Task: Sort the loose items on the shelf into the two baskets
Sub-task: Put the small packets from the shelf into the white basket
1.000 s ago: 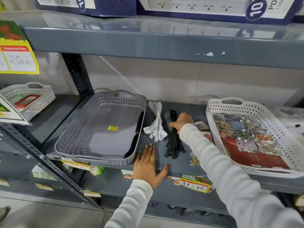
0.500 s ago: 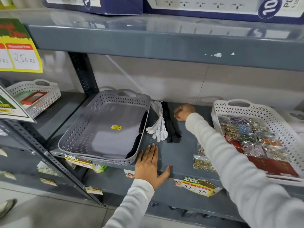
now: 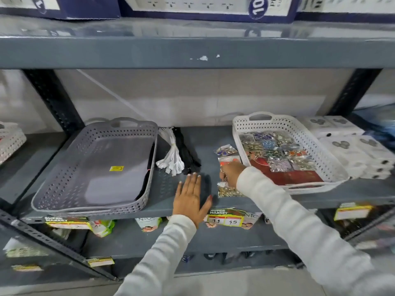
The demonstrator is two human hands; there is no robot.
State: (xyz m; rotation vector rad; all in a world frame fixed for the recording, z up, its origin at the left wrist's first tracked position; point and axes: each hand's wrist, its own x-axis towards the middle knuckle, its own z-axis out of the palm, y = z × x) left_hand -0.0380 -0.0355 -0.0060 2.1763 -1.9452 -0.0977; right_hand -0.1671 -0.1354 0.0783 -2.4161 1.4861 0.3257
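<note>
My left hand [image 3: 190, 199] lies flat, fingers spread, on the shelf [image 3: 205, 144] front btwn the baskets. Right hand [image 3: 232, 173] curls down on the small packets [image 3: 227, 167] just left of the white basket [image 3: 320, 146]; can't tell if it grips one. Farther back, white [image 3: 171, 155] & black [image 3: 189, 152] bundles lie beside the grey basket [image 3: 64, 167].

Grey steel shelving [image 3: 192, 52]; black perforated uprights [image 3: 53, 99] either side; pale tiled wall [image 3: 192, 95] behind; light floor [image 3: 64, 289] below.
</note>
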